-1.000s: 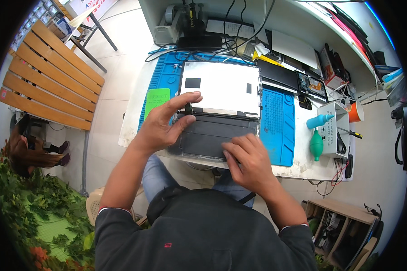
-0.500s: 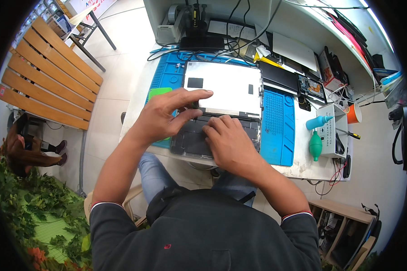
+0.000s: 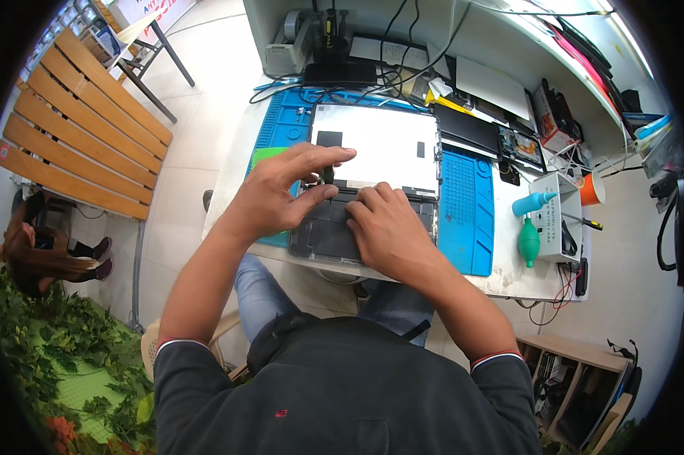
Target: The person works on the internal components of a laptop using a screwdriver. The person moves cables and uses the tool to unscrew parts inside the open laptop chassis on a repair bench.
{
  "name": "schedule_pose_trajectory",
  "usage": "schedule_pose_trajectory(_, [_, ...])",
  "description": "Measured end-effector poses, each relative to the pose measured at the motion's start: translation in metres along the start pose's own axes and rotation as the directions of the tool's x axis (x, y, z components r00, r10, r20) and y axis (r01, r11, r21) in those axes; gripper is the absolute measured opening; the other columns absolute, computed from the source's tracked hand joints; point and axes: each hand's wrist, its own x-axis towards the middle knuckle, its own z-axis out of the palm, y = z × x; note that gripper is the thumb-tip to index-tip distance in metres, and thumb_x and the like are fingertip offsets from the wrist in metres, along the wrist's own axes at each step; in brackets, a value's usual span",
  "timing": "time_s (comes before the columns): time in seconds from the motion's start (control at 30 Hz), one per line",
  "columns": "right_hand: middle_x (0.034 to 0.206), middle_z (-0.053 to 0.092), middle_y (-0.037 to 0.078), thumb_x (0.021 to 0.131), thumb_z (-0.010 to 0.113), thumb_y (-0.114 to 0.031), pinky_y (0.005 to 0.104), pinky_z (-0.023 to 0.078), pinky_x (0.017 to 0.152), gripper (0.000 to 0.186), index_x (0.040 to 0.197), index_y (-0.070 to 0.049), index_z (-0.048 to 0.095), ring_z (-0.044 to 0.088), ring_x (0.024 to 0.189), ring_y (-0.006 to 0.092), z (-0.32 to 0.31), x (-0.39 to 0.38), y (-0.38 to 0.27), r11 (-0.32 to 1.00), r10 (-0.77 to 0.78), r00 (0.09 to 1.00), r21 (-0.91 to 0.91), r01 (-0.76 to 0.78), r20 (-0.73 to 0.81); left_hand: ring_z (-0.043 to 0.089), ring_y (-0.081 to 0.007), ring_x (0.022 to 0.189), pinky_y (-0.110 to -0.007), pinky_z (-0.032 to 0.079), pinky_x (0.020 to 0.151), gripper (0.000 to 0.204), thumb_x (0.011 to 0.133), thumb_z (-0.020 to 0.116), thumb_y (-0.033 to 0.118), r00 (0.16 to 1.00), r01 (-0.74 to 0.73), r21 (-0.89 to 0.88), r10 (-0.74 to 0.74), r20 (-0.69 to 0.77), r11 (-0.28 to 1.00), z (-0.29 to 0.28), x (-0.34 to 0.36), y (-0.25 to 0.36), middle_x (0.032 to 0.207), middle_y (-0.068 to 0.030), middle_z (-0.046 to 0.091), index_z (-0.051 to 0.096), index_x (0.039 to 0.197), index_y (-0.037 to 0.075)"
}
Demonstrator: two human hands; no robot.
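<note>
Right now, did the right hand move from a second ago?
Yes: against the blue mat, the right hand has moved left and up the picture.

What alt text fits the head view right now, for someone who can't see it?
An opened flat device lies on a blue mat; the left hand appears to pinch a small dark piece above it, and the right hand touches its black lower half. A green bulb blower and light-blue bottle are at right.

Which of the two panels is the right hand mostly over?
The dark panel, nearer, under the right hand; the silvery-white panel lies beyond it.
</note>
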Motion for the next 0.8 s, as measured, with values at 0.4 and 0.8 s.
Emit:
schedule_pose_trajectory(0.4, [0.101,0.067,0.016,0.089,0.071,-0.006,0.0451,0.048,0.094,0.010,0.093,0.001,0.076,0.062,0.106,0.0330,0.010,0.005,0.006,0.996,-0.075,0.986,0.034,0.081,-0.146,0.082,-0.0201,0.107,-0.033,0.066,0.091,0.074,0.094,0.087,-0.002,0.996,-0.032,0.047,0.036,-0.079,0.998,0.010,-0.011,-0.003,0.130,-0.0115,0.080,0.060,0.161,0.012])
schedule_pose_trajectory(0.8, [0.107,0.073,0.012,0.095,0.077,-0.012,0.0448,0.050,0.097,0.018,0.109,-0.002,0.081,0.065,0.108,0.0319,0.012,0.012,0.005,0.998,-0.021,0.987,0.061,0.031,-0.158,0.080,-0.0147,0.097,-0.031,0.068,0.089,0.093,0.091,0.090,-0.006,0.919,0.095,-0.111,-0.130,-0.373,0.989,0.033,-0.033,-0.026,0.109,-0.0095,0.078,0.042,0.170,0.007])
